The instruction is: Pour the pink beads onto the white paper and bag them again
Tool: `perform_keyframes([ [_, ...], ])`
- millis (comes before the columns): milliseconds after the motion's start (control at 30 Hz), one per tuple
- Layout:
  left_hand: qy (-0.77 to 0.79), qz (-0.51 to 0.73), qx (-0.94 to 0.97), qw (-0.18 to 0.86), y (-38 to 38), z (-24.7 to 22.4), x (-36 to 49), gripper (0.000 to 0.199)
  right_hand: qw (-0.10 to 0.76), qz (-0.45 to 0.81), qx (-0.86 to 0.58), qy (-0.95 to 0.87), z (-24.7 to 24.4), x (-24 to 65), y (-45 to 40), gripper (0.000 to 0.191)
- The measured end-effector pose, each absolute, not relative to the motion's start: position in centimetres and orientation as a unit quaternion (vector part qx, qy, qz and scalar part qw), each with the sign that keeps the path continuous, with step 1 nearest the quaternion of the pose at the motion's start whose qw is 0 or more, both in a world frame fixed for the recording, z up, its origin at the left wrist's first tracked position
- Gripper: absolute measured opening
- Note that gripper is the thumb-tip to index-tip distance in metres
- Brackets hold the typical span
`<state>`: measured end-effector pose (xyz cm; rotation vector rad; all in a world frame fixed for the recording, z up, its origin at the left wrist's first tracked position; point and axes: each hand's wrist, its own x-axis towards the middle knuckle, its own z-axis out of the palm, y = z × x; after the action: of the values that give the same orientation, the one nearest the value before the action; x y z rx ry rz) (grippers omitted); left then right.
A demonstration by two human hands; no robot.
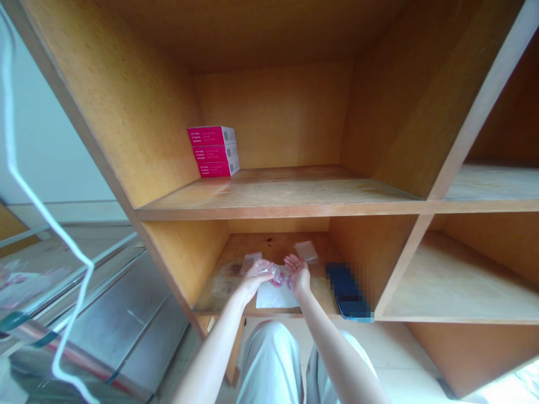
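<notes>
- A clear plastic bag is gripped by the left hand, just below the middle of the frame.
- The right hand is held a little to the right, apart from the left, with its palm turned inward and its fingers loosely spread; whether anything small is touched by it cannot be told.
- Small red pieces are seen between the hands, below the frame's centre; whether some are still enclosed by the bag cannot be made out.
- A white sheet is spread beneath them, on the lower shelf.
- One flat, pale packet is laid behind the right hand, and another, a small clear packet, is partly covered by the left.
- A dark, pixelated object is placed at the lower right of the shelf.
- Three pink-and-white boxes are stacked on the upper shelf, left of the frame's centre.
- Light-coloured trousers are shown at the bottom, under the forearms.
- A white cable is hung down the left edge.
</notes>
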<state>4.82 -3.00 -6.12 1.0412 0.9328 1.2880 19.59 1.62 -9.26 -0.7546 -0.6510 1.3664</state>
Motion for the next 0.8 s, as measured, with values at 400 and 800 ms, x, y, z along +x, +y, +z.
perform_keyframes([
  [400, 0.408, 0.563, 0.433, 0.574, -3.6, -5.7, 4.2, 0.041, 0.653, 0.594, -0.367, -0.294, -9.4, 19.6, 1.7, 0.034],
  [800, 0.368, 0.598, 0.408, 0.584, -4.1, -4.8, 3.7, 0.043, 0.632, 0.572, -0.394, -0.343, -6.7, 19.2, 0.6, 0.024],
])
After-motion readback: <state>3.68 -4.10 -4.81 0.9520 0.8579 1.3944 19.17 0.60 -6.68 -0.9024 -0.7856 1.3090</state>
